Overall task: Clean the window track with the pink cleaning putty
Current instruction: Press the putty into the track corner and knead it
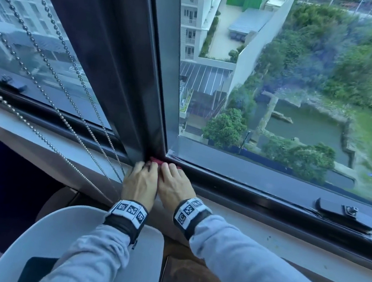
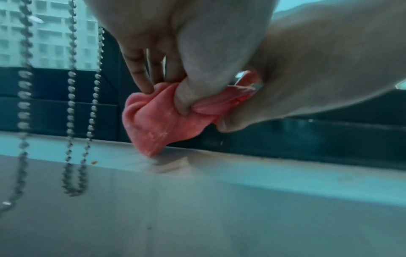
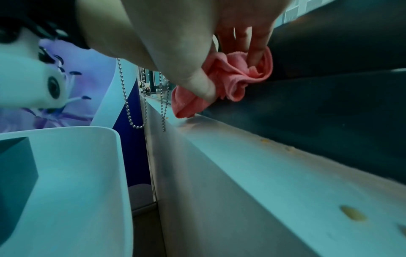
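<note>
Both hands hold one lump of pink putty (image 1: pixel 156 160) at the foot of the dark vertical window frame (image 1: pixel 128 67), where it meets the dark window track (image 1: pixel 234 182). In the left wrist view my left hand (image 2: pixel 169 87) pinches the folded putty (image 2: pixel 153 123) between thumb and fingers, its lower tip touching the pale sill (image 2: pixel 197 191). The right wrist view has my right hand (image 3: pixel 230 73) with its thumb and fingers dug into the putty (image 3: pixel 219 83) against the track. Seen from the head view, the left hand (image 1: pixel 141 177) and right hand (image 1: pixel 172 181) lie side by side.
Bead chains (image 1: pixel 53 80) hang down at the left, close to my left hand. A black window latch (image 1: pixel 345 214) sits on the track to the right. A white container (image 1: pixel 53 241) stands below the sill. Yellow crumbs (image 3: pixel 352 213) lie on the sill (image 3: pixel 274 173).
</note>
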